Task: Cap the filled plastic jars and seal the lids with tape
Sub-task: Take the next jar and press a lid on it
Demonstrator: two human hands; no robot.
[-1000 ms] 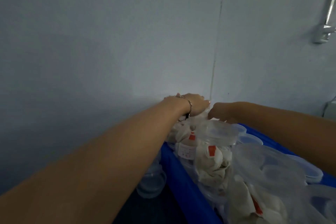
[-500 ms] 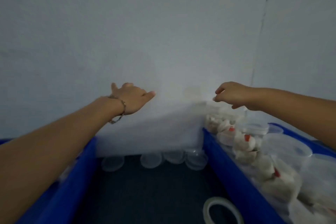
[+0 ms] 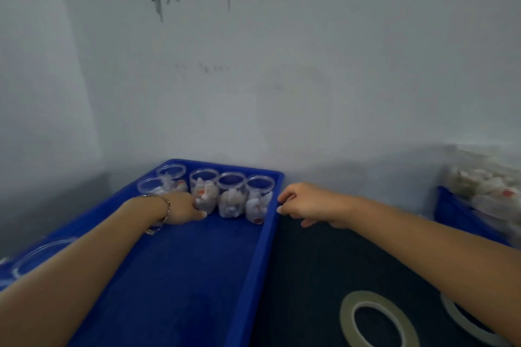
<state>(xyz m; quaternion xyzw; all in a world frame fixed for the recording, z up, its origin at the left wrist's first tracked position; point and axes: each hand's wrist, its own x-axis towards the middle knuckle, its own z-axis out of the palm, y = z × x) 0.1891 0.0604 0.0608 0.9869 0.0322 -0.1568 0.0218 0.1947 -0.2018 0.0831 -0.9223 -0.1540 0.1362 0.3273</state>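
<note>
Five filled jars (image 3: 231, 194) are stood uncapped at the far end of the blue tray (image 3: 183, 276). The left hand (image 3: 184, 208) is curled against their base; its grasp cannot be told. Right of the tray, the right hand (image 3: 307, 203) is loosely curled, empty. A tape roll (image 3: 377, 318) lies unused; capping and sealing remain.

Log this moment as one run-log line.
left hand: touching jar in blue tray | right hand: at tray edge, empty | tape roll: untouched

Both forearms are bare, with no sleeves showing. A thin metal bracelet (image 3: 167, 207) circles the wrist just behind the left hand (image 3: 184, 210). The right hand (image 3: 306, 203) has long, pale fingernails; its wrist is bare.
</note>
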